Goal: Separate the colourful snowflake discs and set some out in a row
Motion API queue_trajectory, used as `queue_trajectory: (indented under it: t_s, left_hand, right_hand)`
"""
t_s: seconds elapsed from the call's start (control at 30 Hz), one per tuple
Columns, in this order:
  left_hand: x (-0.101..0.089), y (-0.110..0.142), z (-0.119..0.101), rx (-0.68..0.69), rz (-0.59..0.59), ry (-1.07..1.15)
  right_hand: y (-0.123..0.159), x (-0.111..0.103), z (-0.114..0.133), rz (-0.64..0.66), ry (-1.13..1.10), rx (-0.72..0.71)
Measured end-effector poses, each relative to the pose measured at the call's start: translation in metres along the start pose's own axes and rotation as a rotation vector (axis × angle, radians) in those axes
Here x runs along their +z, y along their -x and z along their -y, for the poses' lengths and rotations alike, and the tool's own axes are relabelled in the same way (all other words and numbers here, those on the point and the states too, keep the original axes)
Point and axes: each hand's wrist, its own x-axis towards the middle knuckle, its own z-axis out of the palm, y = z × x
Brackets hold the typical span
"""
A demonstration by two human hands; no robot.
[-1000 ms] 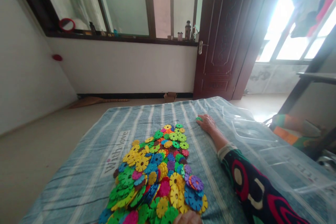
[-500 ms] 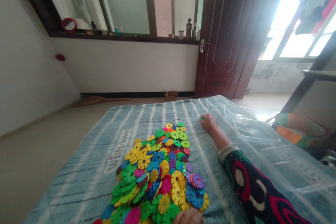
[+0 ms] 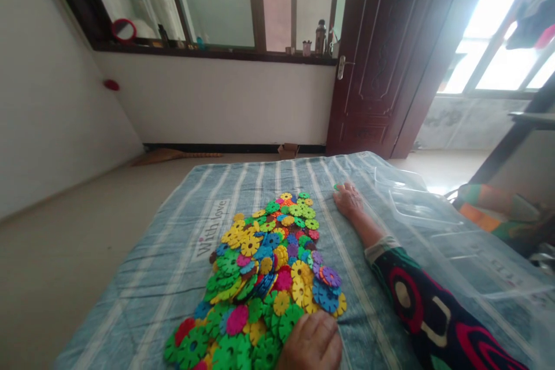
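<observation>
Farther into view than a moment ago, the left hand [image 3: 310, 342] has come up from the bottom edge and now rests palm down against the lower right of a heaped pile of plastic snowflake discs [image 3: 264, 266]. Its fingers are bent, and whether they grip anything cannot be told; the wrist is cut off by the frame. The pile, in green, yellow, blue, pink and purple, lies in the middle of a striped blue blanket [image 3: 130, 300] printed with the words "With love" [image 3: 210, 228].

The right hand [image 3: 349, 199] lies well above the left, just beside the pile's upper right edge, fingers closed around a small green piece [image 3: 336, 187], mostly hidden by them. Its forearm, in a black patterned sleeve [image 3: 422, 306], runs along a clear plastic box [image 3: 437, 231], whose see-through walls are hard to trace.

Beyond the blanket, a broom [image 3: 173, 156] lies on the floor by the wall. A dark wooden door [image 3: 373, 58] stands ahead, and a metal bottle [image 3: 320, 37] and a red-rimmed mirror [image 3: 124, 29] sit on the window ledge. At right, glare from a bright window [image 3: 503, 66] washes out the hanging clothes [image 3: 531, 17].
</observation>
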Motion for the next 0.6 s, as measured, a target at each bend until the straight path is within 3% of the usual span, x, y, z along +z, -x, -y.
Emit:
queue_trajectory:
  t_s: [0.1, 0.33, 0.47, 0.6]
  left_hand:
    - [-0.006, -0.003, -0.003, -0.027, 0.053, 0.059]
    - [-0.024, -0.015, -0.010, -0.167, 0.295, 0.206]
    - [-0.025, -0.016, -0.008, -0.157, 0.324, 0.209]
    - [-0.024, -0.016, -0.003, -0.127, 0.305, 0.207]
  right_hand:
    - [0.019, -0.002, 0.012, 0.023, -0.014, -0.063]
    - [0.067, -0.014, 0.031, 0.042, -0.100, -0.169]
    - [0.095, -0.022, 0.038, 0.044, -0.165, -0.225]
    - [0.116, -0.026, 0.045, 0.031, -0.380, -0.328]
